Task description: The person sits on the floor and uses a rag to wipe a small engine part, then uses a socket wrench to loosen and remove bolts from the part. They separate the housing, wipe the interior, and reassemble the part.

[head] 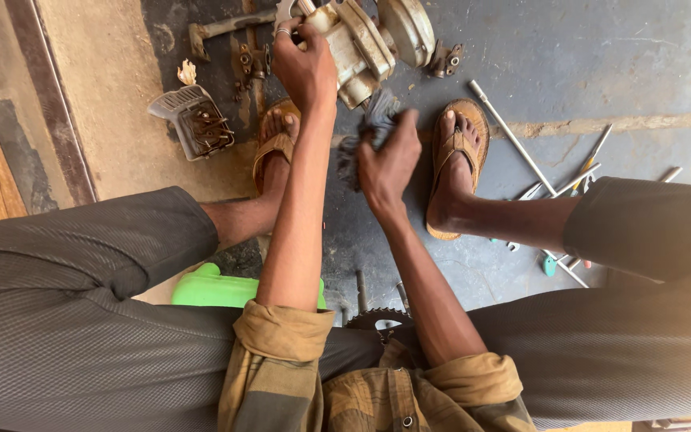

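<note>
Left hand grip clamped on engine casing; right hand grip bunched around dark rag just below. Casing could tip from one-handed hold onto sandalled feet.

The dull beige cast-metal engine casing is looking matt and grimy; below it, the dark grey cloth rag is looking soft and rough.
</note>
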